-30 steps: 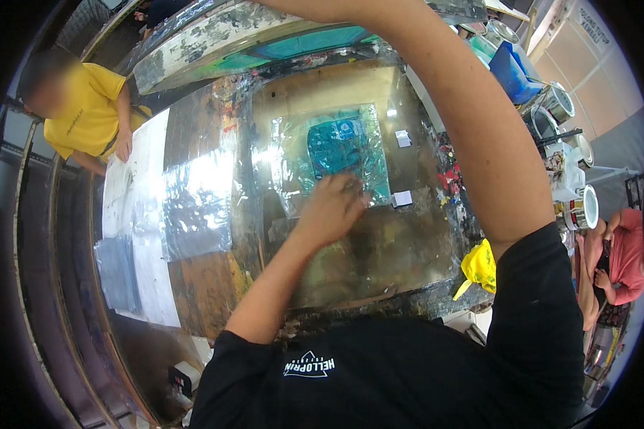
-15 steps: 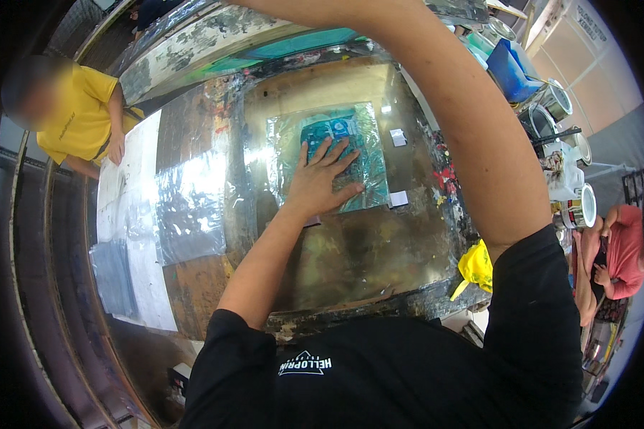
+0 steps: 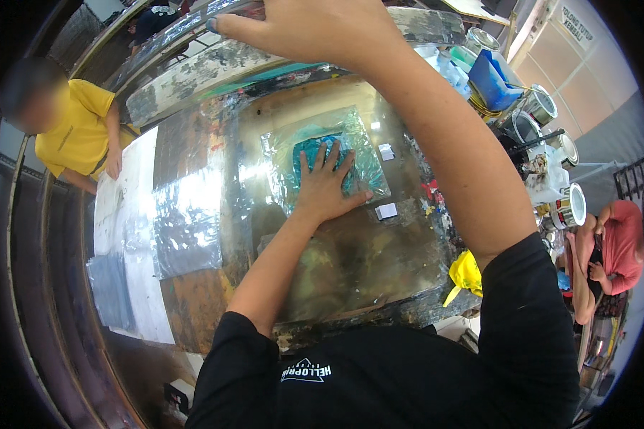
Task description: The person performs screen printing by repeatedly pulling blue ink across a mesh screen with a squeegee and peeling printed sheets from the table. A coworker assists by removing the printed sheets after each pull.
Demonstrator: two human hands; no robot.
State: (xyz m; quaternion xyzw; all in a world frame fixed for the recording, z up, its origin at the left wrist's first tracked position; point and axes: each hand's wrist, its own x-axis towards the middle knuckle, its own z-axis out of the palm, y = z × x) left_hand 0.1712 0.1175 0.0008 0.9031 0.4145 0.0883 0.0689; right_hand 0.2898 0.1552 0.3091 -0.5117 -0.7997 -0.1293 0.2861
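My left hand (image 3: 325,182) lies flat with spread fingers on a clear plastic sheet or bag (image 3: 376,168) that has a dark teal printed patch (image 3: 306,150). This plastic sits slightly askew on a shiny, paint-stained work board (image 3: 350,264). Two small white tabs (image 3: 386,151) are beside its right edge. Far ahead, my right hand (image 3: 311,32) is raised across the top of the view near a long frame bar (image 3: 186,36). Its thumb sticks out to the left, but the other fingers are cut off, so its grip is hidden.
More clear plastic sheets (image 3: 186,225) and white paper (image 3: 136,179) cover the table's left side. A person in yellow (image 3: 79,132) stands there. Paint cans (image 3: 569,205), a blue container (image 3: 494,79) and a yellow bag (image 3: 466,272) line the right. Another person in red (image 3: 622,247) sits beyond.
Under my left hand, the plastic has slid a little away from me and turned slightly counterclockwise against the white tabs. More of my right hand now shows, including its thumb.
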